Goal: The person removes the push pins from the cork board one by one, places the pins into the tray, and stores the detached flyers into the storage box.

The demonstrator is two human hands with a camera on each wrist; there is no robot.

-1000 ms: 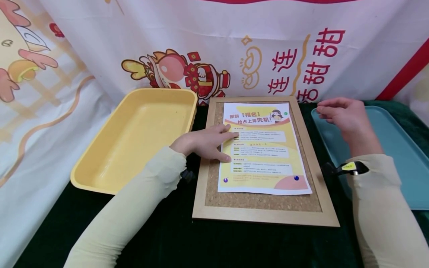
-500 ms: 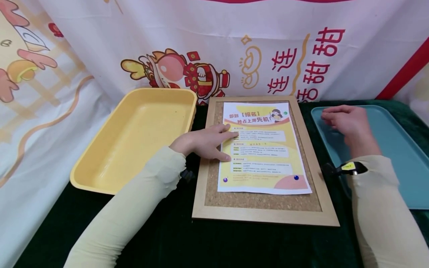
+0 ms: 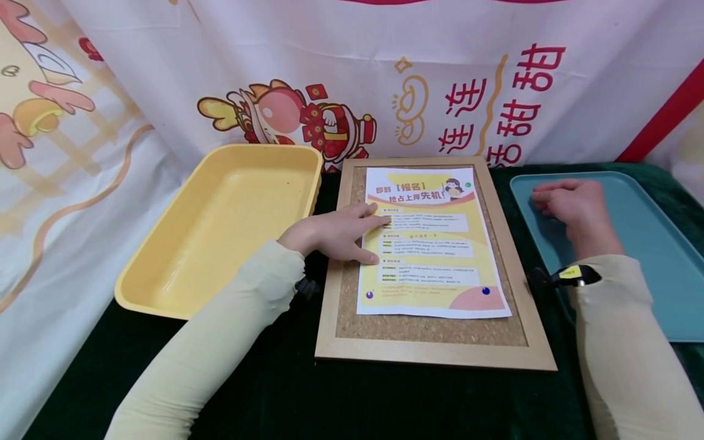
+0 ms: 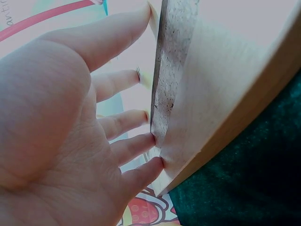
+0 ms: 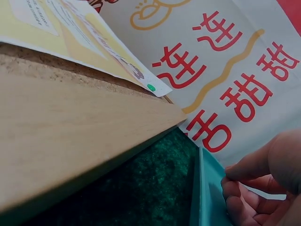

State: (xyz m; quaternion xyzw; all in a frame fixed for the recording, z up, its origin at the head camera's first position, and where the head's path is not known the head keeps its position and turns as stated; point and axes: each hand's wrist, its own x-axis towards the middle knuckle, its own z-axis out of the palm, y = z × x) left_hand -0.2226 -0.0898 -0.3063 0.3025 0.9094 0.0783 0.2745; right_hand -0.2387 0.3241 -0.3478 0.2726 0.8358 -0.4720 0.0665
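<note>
A yellow printed poster (image 3: 429, 244) lies on a wood-framed cork board (image 3: 434, 330). Purple (image 3: 370, 295) and blue (image 3: 486, 291) push pins sit at its lower corners, a green push pin (image 3: 469, 184) at the upper right. My left hand (image 3: 343, 232) rests spread on the poster's left side, fingers nearly straight; the left wrist view shows its palm (image 4: 61, 155) from underneath. Over the far left part of the blue tray (image 3: 649, 244) is my right hand (image 3: 577, 205). Its fingers (image 5: 244, 202) are bent, thumb close to the forefinger; I cannot tell whether anything is between the tips.
Left of the board stands a deep yellow tray (image 3: 220, 232). Dark green cloth (image 3: 385, 403) covers the table. Behind it hangs a white curtain (image 3: 308, 36) with cartoon prints and red characters. The board's raised frame lies between the two trays.
My right hand has drawn back slightly and lowered from above the tray's far left corner to inside its edge. The left hand, poster and pins stay as they were.
</note>
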